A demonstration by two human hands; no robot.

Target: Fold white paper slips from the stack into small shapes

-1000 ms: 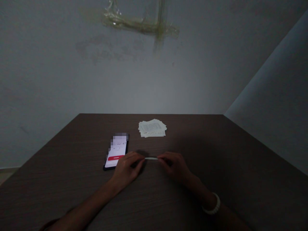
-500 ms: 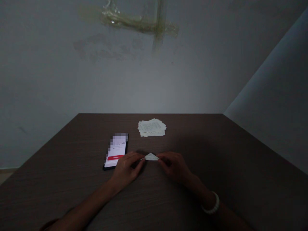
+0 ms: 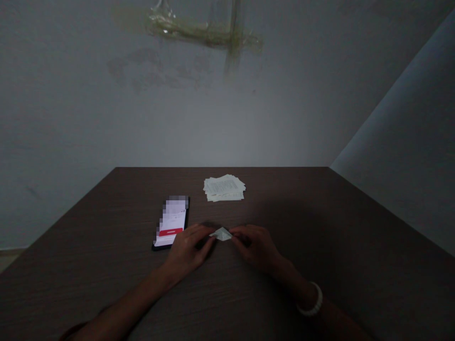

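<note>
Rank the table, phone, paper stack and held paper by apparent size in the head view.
1. Table
2. Phone, partly behind the left hand
3. Paper stack
4. Held paper, clearly smallest

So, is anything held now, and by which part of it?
A small diamond-shaped paper, pinched at its side corners: left hand at one, right hand at the other.

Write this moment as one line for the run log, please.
left hand: pinches paper | right hand: pinches paper's other side | phone: lit, beside left hand | paper stack: on table
</note>
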